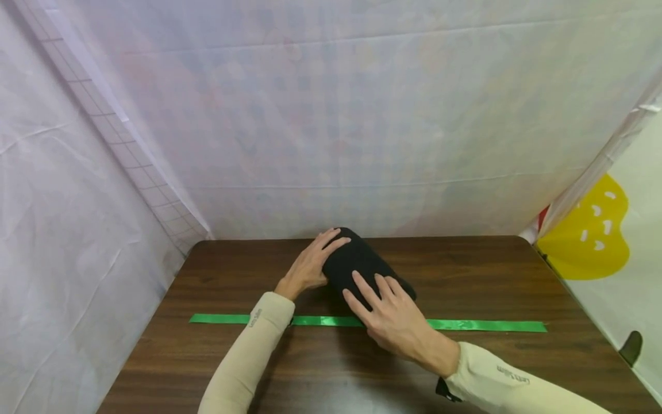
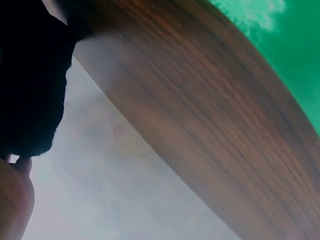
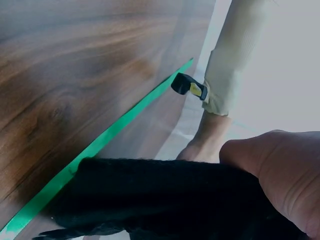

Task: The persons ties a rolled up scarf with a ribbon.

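A black, rounded, oblong fabric item (image 1: 357, 261) slants between both hands over the table, its exact kind not shown. At its far left end, my left hand (image 1: 309, 265) grips it with the fingers laid over the upper side. My right hand (image 1: 395, 316) holds the near right end, fingers spread across the top. In the right wrist view, the thumb (image 3: 270, 170) presses along the edge of the black fabric item (image 3: 165, 195), which has a fuzzy surface and a loose-looking lower edge. The left wrist view catches only part of the black fabric item (image 2: 30, 85) above a finger (image 2: 15, 195).
A strip of green tape (image 1: 486, 325) runs across the dark wood-grain table (image 1: 217, 368). Pale sheeting (image 1: 336, 115) hangs behind the table's far edge and at the left. On the right, a cloth carries a yellow printed shape (image 1: 595, 236).
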Demonstrator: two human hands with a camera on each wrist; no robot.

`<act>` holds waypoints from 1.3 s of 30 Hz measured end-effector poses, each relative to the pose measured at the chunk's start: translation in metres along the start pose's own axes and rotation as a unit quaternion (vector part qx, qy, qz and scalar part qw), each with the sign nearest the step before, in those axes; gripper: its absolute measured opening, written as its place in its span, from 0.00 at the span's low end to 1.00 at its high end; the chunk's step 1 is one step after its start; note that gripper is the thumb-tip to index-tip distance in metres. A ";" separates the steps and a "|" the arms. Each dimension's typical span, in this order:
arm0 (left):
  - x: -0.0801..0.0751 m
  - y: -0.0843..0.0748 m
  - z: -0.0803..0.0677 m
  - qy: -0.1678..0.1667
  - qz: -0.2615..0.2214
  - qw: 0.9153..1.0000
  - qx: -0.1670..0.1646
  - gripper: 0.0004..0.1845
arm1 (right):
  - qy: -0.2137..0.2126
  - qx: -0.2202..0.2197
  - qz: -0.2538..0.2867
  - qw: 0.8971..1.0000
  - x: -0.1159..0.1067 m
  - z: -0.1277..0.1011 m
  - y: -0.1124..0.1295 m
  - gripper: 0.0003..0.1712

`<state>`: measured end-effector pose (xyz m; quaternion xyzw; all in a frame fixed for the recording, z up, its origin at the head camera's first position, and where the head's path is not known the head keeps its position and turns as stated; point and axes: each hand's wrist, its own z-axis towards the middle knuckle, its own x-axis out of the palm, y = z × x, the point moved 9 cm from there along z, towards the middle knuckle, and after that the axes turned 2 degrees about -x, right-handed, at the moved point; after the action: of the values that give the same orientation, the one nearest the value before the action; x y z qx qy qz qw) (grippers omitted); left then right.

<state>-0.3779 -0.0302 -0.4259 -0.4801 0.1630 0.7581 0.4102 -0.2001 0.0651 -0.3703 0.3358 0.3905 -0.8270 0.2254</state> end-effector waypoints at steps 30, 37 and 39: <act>0.016 -0.035 0.013 0.037 0.045 0.995 0.084 0.57 | -0.047 0.047 -0.024 0.998 -0.015 -0.012 0.039 0.30; 0.022 -0.047 0.012 0.051 0.055 0.992 0.097 0.58 | -0.057 0.071 -0.015 0.996 -0.020 -0.017 0.045 0.33; 0.024 -0.050 0.012 0.054 0.056 0.992 0.100 0.58 | -0.060 0.076 -0.019 0.995 -0.021 -0.018 0.046 0.32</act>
<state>-0.3510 0.0188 -0.4333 -0.4667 0.2866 0.7326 0.4042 -0.1496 0.0545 -0.3861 0.2944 0.3187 -0.8770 0.2065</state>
